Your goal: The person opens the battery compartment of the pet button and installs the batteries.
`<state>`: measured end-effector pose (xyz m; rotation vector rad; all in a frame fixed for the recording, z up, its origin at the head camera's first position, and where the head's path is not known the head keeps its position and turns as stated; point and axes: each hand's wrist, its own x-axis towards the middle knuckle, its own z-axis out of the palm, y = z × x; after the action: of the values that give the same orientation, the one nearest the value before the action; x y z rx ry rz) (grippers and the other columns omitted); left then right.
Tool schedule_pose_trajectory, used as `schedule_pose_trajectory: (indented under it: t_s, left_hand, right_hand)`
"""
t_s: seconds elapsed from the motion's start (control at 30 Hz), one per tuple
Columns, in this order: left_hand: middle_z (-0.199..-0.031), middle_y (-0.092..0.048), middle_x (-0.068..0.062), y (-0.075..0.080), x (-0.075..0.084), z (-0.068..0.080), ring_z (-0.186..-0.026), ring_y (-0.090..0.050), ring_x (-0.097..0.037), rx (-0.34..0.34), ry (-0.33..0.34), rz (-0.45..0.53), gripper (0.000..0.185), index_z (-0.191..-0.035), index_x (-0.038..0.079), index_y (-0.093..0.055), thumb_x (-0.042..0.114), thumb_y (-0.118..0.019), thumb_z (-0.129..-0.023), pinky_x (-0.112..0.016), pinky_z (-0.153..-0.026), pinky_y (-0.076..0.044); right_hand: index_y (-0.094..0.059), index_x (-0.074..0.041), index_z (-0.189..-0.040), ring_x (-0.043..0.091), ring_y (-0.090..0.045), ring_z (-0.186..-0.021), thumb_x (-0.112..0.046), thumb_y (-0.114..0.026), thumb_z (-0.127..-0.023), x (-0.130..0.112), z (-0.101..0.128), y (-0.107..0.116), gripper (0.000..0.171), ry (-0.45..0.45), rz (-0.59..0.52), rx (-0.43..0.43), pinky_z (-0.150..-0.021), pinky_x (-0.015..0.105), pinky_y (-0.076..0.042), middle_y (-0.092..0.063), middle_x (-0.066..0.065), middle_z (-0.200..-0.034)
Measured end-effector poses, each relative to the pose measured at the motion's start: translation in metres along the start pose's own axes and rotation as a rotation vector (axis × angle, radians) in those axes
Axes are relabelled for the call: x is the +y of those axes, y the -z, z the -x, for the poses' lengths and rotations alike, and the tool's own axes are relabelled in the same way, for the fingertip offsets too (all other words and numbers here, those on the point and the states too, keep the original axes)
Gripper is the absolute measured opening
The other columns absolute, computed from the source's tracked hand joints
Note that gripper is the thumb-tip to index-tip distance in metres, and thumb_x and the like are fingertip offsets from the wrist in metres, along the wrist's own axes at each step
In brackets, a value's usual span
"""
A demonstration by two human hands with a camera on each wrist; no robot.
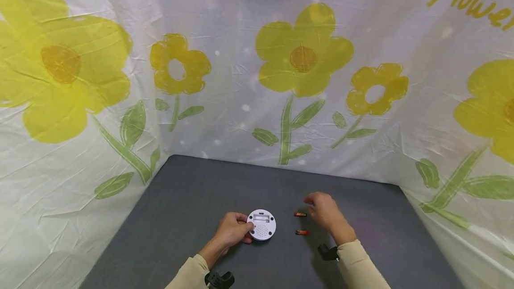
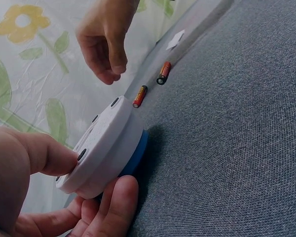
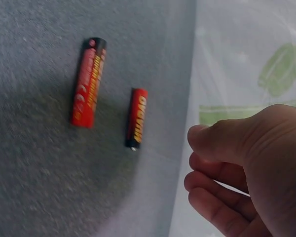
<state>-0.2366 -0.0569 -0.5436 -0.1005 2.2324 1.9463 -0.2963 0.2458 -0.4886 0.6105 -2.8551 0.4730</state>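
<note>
My left hand grips the edge of a round white device, thumb on the upturned face and fingers beneath. That face has dark feet, a cluster of small holes and an uncovered battery compartment where no battery shows. A blue part lies underneath in the left wrist view. To the right, my right hand hovers with loosely bent fingers, holding nothing visible. Close by its fingertips is a red and black battery; a second battery lies nearer my body. Neither is touched.
A small white flat piece lies beyond the batteries in the left wrist view. The dark grey table is bordered by a white flower-print curtain at the back and sides.
</note>
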Motion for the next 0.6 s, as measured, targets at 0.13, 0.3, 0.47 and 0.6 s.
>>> schedule_pose_trajectory:
  t_s: [0.13, 0.3, 0.47, 0.6]
  left_hand:
    - [-0.084, -0.078, -0.008, 0.001, -0.001, 0.000, -0.063, -0.072, -0.012, 0.001, 0.001, -0.001, 0.029, -0.115, -0.012, -0.068, 0.003, -0.071, -0.091, -0.030, -0.060, -0.066]
    - [-0.083, -0.078, -0.007, 0.001, 0.001, 0.000, -0.063, -0.072, -0.012, 0.004, 0.005, -0.003, 0.029, -0.116, -0.012, -0.069, 0.003, -0.072, -0.091, -0.031, -0.060, -0.066]
    - [-0.083, -0.078, -0.008, 0.001, 0.000, 0.000, -0.063, -0.071, -0.012, 0.008, 0.013, -0.003, 0.028, -0.115, -0.012, -0.069, 0.003, -0.072, -0.091, -0.030, -0.059, -0.066]
    - [-0.084, -0.078, -0.007, 0.001, -0.001, 0.000, -0.062, -0.071, -0.012, 0.011, 0.019, -0.005, 0.029, -0.116, -0.012, -0.069, 0.004, -0.072, -0.092, -0.029, -0.059, -0.066]
  right_hand:
    - [-0.081, -0.002, -0.106, 0.032, -0.076, -0.095, 0.003, -0.084, -0.088, -0.002, -0.002, -0.010, 0.018, -0.011, -0.019, -0.011, -0.082, 0.052, -0.065, -0.079, 0.012, -0.101]
    - [-0.081, -0.002, -0.101, 0.032, -0.076, -0.092, 0.004, -0.085, -0.085, -0.002, -0.003, -0.022, 0.017, 0.001, -0.040, -0.004, -0.081, 0.051, -0.065, -0.080, 0.011, -0.098]
    - [-0.080, -0.007, -0.092, 0.022, -0.071, -0.078, 0.004, -0.084, -0.083, 0.000, -0.001, -0.034, 0.015, 0.014, -0.063, 0.003, -0.070, 0.042, -0.061, -0.076, 0.003, -0.084]
    - [-0.080, -0.012, -0.089, 0.015, -0.065, -0.073, 0.006, -0.082, -0.083, 0.003, 0.002, -0.041, 0.018, 0.014, -0.081, 0.016, -0.065, 0.035, -0.055, -0.072, -0.002, -0.080]
